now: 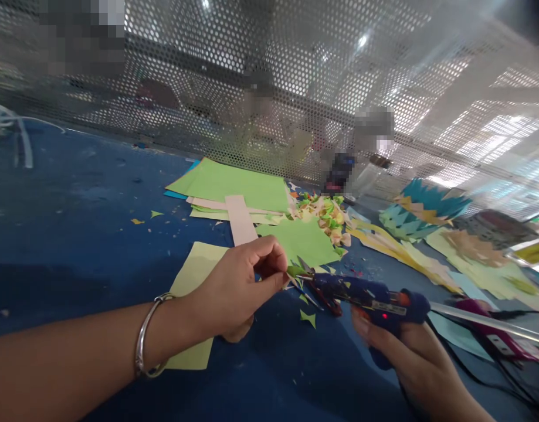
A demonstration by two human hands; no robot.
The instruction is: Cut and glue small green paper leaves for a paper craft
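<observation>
Flat green paper sheets (243, 184) are lying near small curled paper pieces (328, 218) on the blue table (97, 193), before a perforated screen (194, 35). The left hand (234, 284) is pinching a green paper piece (295, 271) at the nozzle (306, 276) of a blue hot-glue gun (357, 292), which the right hand (412, 349) is gripping.

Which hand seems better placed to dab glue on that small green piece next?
Likely the right hand: it grips the blue glue gun, whose nozzle points toward the small green piece. The left hand pinches that piece, so suits steadying it.
</observation>
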